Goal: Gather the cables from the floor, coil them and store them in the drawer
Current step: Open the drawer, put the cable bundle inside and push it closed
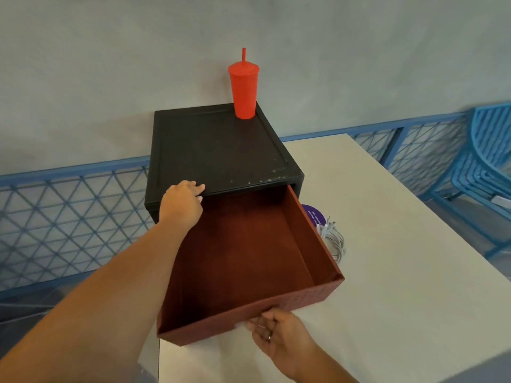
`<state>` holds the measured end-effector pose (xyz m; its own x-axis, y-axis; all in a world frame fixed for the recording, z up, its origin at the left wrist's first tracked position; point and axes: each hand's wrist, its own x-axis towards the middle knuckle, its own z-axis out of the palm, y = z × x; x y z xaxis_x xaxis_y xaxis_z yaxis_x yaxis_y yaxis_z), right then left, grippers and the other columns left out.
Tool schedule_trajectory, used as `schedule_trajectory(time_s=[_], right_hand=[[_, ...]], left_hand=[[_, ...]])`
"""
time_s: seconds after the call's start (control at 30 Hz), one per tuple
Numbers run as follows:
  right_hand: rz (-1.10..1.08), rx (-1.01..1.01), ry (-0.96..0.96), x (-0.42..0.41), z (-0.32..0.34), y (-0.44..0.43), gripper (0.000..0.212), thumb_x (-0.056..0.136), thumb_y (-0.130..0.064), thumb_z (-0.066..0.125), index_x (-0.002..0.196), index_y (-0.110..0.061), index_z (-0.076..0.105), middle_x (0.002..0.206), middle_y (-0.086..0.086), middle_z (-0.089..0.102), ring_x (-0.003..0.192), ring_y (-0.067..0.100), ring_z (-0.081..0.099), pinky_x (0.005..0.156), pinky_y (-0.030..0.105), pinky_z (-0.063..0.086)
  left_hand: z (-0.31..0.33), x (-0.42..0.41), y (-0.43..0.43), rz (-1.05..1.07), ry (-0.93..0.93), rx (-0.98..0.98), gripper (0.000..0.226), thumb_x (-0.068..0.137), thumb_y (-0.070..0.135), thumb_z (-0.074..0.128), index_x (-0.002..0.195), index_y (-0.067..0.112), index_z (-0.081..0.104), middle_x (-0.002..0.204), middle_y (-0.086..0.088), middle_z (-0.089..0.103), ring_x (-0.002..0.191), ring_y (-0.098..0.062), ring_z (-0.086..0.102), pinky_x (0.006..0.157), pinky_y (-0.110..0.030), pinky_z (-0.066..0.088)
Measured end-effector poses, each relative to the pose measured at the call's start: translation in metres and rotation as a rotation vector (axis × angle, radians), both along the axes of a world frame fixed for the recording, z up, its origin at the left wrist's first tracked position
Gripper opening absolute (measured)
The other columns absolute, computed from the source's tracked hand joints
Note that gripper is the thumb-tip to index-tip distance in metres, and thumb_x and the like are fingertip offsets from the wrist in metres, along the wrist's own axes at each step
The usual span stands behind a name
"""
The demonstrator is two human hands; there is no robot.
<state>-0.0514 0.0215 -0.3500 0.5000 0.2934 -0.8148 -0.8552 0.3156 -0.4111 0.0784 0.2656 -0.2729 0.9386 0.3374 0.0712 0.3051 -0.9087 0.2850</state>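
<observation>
A dark red drawer (309, 244) stands pulled far out of a black cabinet (215, 150) on a white table (401, 258); nothing lies inside it. My left hand (181, 207) rests on the cabinet's front top edge, fingers laid over the lip. My right hand (276, 333) grips the lower edge of the drawer's front panel with curled fingers. A coiled white cable (334, 239) lies on the table just right of the drawer, partly hidden by its side wall.
A red tumbler with a straw (244, 89) stands on the cabinet's back right corner. A purple round sticker (313, 214) lies beside the cable. Blue lattice railing (69, 217) runs behind the table, with a blue chair (486, 161) at the right.
</observation>
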Motion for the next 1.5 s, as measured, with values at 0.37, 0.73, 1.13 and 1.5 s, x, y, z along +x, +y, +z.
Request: schedule_trajectory(time_s=[0.37,0.73,1.13,1.5], right_hand=[[0.133,-0.474,-0.078,0.066,-0.019,-0.107,0.019,0.083,0.006,0.046,0.067,-0.003,0.048,0.052,0.011,0.045,0.032,0.014,0.041,0.035,0.013,0.03],[0.142,-0.604,-0.299,0.164,-0.004,-0.145,0.019,0.085,-0.006,0.054,0.069,-0.005,0.045,0.065,0.011,0.04,0.053,0.021,0.041,0.054,0.027,0.034],[0.555,-0.935,-0.496,0.209,-0.028,-0.141,0.024,0.08,-0.011,0.059,0.061,-0.006,0.047,0.057,0.006,0.048,0.049,0.016,0.047,0.042,0.024,0.033],[0.199,-0.408,-0.548,0.233,0.039,-0.147,0.003,0.079,0.003,0.055,0.081,0.001,0.057,0.073,0.017,0.06,0.065,0.027,0.06,0.055,0.03,0.049]], left_hand=[[0.007,-0.021,-0.062,0.037,0.045,-0.183,0.073,0.086,0.035,0.054,0.147,0.023,0.016,0.158,0.002,0.008,0.146,-0.025,0.0,0.115,-0.055,0.005],[0.013,-0.002,-0.192,-0.189,-0.054,-0.501,0.061,0.085,0.026,0.056,0.141,0.022,0.034,0.151,0.003,0.029,0.14,-0.014,0.024,0.115,-0.031,0.024],[0.003,0.019,-0.249,-0.045,-0.091,-0.605,0.046,0.085,0.02,0.057,0.131,0.017,0.049,0.136,0.003,0.044,0.125,-0.012,0.042,0.106,-0.026,0.039],[0.022,0.028,-0.26,0.177,-0.177,-0.967,0.065,0.086,0.019,0.06,0.143,0.022,0.029,0.147,0.002,0.036,0.133,-0.014,0.037,0.106,-0.027,0.034]])
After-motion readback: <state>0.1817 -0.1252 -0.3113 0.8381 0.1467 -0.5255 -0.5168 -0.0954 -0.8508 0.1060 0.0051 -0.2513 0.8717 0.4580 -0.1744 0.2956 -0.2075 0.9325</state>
